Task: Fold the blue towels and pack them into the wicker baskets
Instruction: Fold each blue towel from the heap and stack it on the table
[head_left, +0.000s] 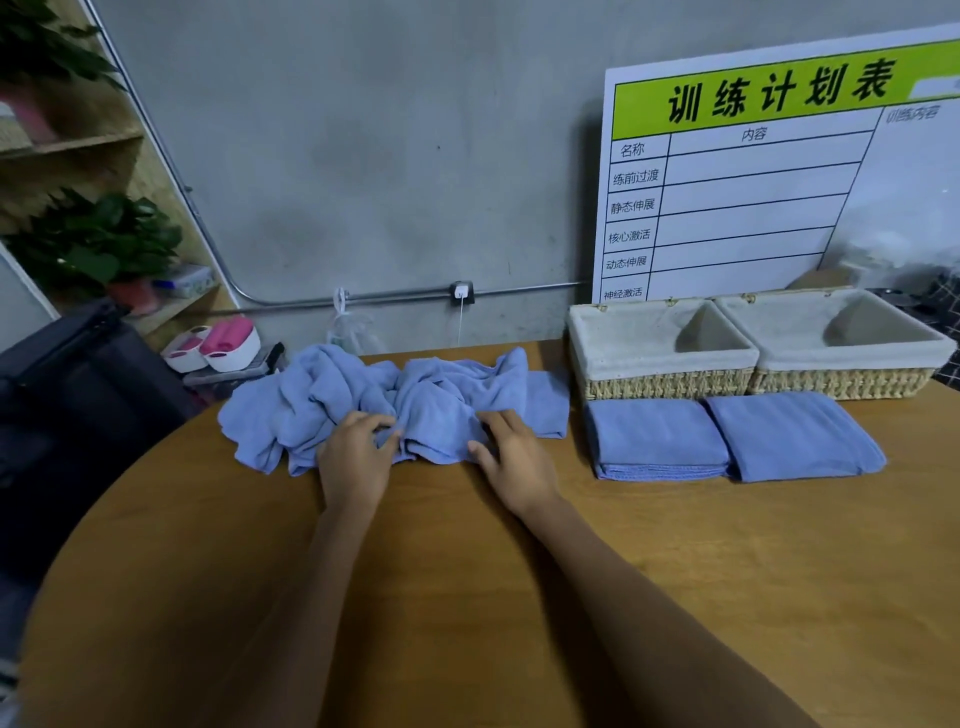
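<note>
Both hands are pressing into the crumpled towel heap

The left hand (355, 453) is pinching a fold of the blue towels (363, 400); the right hand (511, 451) is lying flat and open on them. Being tangled, several may be lifting together, dragging toward the folded stacks (657, 439) lying before the empty wicker baskets (660, 382)

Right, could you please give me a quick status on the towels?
Both hands, left and right, on crumpled pile, fingers gathering cloth. Two folded towels wait before empty baskets. Nothing obstructing.
</note>
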